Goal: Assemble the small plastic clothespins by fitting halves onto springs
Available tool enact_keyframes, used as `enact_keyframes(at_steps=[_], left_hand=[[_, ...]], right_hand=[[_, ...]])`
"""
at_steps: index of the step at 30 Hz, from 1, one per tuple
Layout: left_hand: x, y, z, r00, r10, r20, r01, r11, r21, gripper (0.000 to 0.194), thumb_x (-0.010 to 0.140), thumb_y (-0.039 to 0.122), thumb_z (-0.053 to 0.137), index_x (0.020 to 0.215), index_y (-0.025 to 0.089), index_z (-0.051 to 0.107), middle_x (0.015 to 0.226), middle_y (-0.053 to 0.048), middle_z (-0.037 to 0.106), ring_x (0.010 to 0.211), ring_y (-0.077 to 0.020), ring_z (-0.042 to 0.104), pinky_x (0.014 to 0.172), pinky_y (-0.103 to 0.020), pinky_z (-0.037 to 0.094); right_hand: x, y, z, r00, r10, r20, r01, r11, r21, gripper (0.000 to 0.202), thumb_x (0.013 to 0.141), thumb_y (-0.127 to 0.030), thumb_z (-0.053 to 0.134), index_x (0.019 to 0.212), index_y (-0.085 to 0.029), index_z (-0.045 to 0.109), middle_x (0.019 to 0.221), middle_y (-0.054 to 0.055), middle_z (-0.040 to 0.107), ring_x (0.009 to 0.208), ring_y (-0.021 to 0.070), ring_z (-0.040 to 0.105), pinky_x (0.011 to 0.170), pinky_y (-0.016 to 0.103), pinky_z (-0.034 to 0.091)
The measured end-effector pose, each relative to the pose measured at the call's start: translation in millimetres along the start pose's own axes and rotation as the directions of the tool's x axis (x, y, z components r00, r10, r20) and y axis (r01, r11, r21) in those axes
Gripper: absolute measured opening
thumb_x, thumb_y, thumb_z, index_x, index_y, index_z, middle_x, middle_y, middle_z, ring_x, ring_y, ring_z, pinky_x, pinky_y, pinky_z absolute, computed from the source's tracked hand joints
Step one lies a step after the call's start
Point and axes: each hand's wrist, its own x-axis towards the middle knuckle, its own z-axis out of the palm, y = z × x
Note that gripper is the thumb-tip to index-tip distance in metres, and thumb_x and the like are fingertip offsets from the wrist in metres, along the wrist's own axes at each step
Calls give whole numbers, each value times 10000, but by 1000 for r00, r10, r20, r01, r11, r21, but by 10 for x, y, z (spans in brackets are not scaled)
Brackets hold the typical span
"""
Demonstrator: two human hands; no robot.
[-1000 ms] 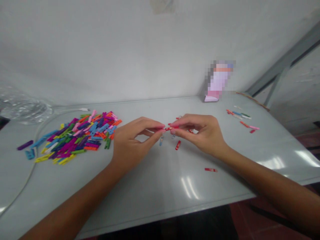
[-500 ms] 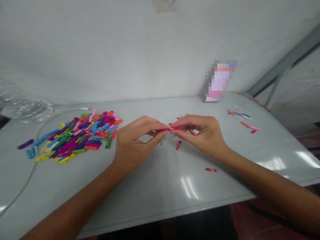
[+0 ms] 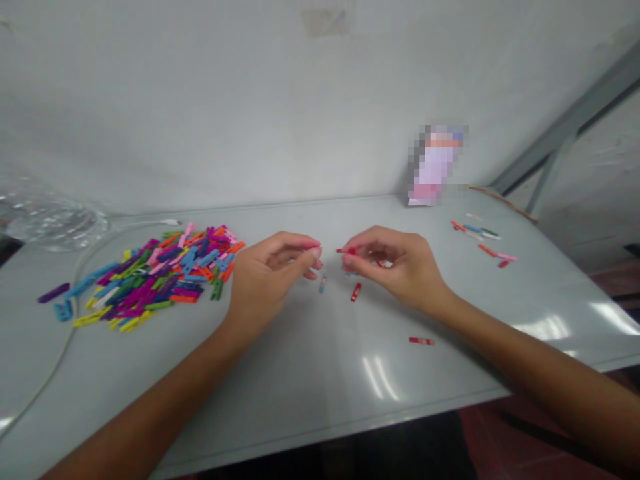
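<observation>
My right hand [image 3: 400, 260] pinches a red clothespin piece [image 3: 349, 251] between thumb and fingertips, above the middle of the table. Across a small gap, my left hand [image 3: 273, 277] is closed, with thumb against curled fingers; a speck of red shows at its fingertips, too small to name. On the table below lie a light blue clothespin piece [image 3: 323, 283] and a red clothespin half [image 3: 355, 292]. Another red half [image 3: 421, 341] rests nearer the front edge. More small parts lie partly hidden behind my right hand.
A large heap of coloured clothespins [image 3: 150, 280] covers the left of the table [image 3: 300, 413]. A white cable [image 3: 65, 353] curves past it to clear plastic wrapping [image 3: 55, 220]. Loose clothespin halves [image 3: 483, 232] lie at right. A pinkish packet [image 3: 433, 170] leans on the wall.
My hands, which met at the red piece, have drawn apart. The red piece stays in my right hand; my left hand has moved slightly left with its fingers more curled.
</observation>
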Motion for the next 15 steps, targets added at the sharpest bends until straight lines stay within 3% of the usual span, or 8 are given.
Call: enact_keyframes(at_steps=[5, 10, 15], left_hand=[[-21, -5, 19, 999, -16, 49, 18, 999, -49, 179, 879, 290, 925, 982, 196, 814, 817, -31, 842, 705, -192, 818, 645, -273, 686], [-49, 9, 27, 996, 68, 66, -67, 998, -6, 154, 887, 280, 920, 958, 198, 810, 848, -34, 859, 674, -190, 817, 623, -281, 698], [-71, 12, 9, 987, 150, 56, -154, 985, 80, 104, 929, 259, 896, 981, 201, 828, 889, -40, 873, 685, -190, 827, 635, -290, 720]], right_hand=[[27, 37, -39, 976, -213, 45, 217, 950, -225, 182, 1041, -239, 833, 1207, -282, 896, 904, 13, 782, 758, 140, 687, 693, 280, 553], [14, 15, -22, 967, -227, 117, 247, 947, -206, 285, 1087, -190, 733, 1306, -313, 869, 987, 35, 782, 835, 156, 725, 708, 293, 547], [-15, -23, -17, 975, -217, 42, 221, 951, -215, 238, 1042, -249, 818, 1271, -288, 873, 986, 34, 845, 790, 157, 755, 736, 297, 611]])
